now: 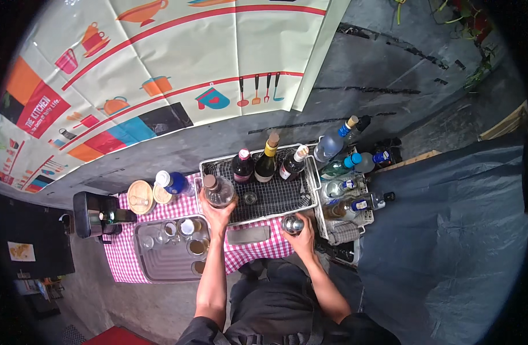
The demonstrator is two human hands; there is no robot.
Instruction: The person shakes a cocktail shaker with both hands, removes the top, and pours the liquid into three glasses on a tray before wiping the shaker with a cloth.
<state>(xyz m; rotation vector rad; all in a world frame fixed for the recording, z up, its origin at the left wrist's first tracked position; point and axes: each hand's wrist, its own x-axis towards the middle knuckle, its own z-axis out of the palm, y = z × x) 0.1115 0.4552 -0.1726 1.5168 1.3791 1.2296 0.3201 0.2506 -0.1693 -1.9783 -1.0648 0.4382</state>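
My left hand (218,214) is wrapped around a clear glass bottle (221,192) with a brown stopper, over the left end of a white wire basket (285,211). In my right hand (305,241) is a shiny metal vessel (292,224), perhaps a cocktail shaker part, just in front of the basket's right end. Inside the basket stand three dark bottles, one with a yellow neck (266,166). A small clear glass (249,198) rests on the basket's dark checked lining, between my hands. A folded grey cloth (248,235) lies on the tablecloth in front.
On the left, a tray (169,269) holds several glasses, some with dark contents. Behind it are a blue bottle (176,183) and round wooden lids (140,197); a black appliance (89,214) stands farther left. A second rack (363,220) of bottles adjoins the basket's right side.
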